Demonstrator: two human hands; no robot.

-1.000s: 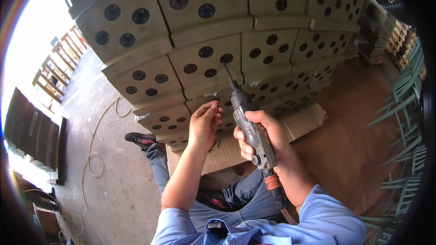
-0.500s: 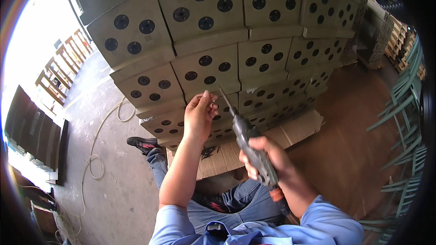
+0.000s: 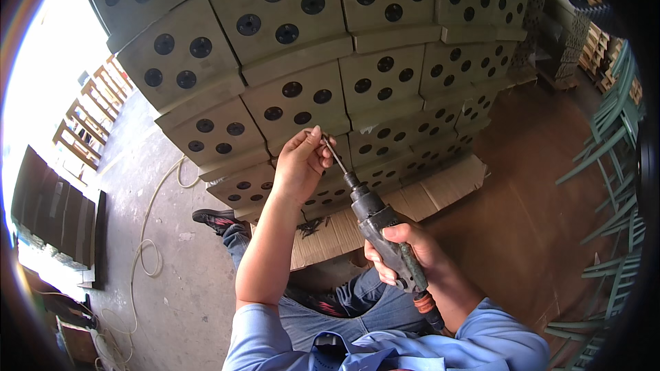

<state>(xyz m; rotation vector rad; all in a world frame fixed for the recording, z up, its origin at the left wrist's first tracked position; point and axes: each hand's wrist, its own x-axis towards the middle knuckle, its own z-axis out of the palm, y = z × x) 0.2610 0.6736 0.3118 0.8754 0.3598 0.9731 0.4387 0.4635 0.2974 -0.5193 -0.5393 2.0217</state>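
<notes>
My right hand [image 3: 405,251] is wrapped round a dark grey power screwdriver [image 3: 377,216] with an orange collar at its rear. Its long thin bit [image 3: 337,156] points up and left, the tip at the fingers of my left hand [image 3: 302,161]. Those fingers are pinched round a small dark screw-like piece, mostly hidden by them. Just beyond stands a stack of olive-brown boxes or panels [image 3: 299,65] dotted with round black discs [image 3: 292,89]. Several small dark slender pieces [image 3: 313,225] lie on a flat cardboard sheet [image 3: 440,189] below my hands.
A pale hose [image 3: 144,220] snakes over the concrete floor [image 3: 182,288] on the left. Dark flat panels [image 3: 51,206] are stacked farther left, with wooden frames [image 3: 82,124] behind. Green metal frames [image 3: 619,165] line the right side. My legs [image 3: 371,302] are folded beneath my arms.
The screwdriver's bit has swung over to meet my left fingertips, where before it stood apart from them. The view has shifted slightly, so the stack sits farther left and up.
</notes>
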